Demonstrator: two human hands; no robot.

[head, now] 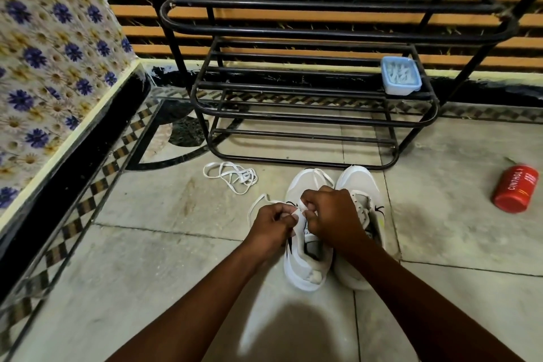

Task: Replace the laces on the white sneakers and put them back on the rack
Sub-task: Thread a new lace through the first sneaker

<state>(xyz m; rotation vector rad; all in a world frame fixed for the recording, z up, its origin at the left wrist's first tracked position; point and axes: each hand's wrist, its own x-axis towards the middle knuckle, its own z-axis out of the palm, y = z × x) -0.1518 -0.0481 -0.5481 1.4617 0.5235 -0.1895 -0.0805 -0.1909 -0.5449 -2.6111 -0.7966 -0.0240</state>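
Indoors, white sneakers (304, 273) on tiled floor (176, 258) before rack (323, 33)

The sneakers (302, 273) are sitting side by side on the floor (176, 258) before the rack (323, 33), a loose lace (232, 176) lying leftward, a can (515, 188) rightward.

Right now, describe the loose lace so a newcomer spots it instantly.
Find the black shoe rack. On the floor before its bottom left corner, left of the white sneakers, lies a tangled lace. Unlike the other lace, held in both hands, nothing touches it.
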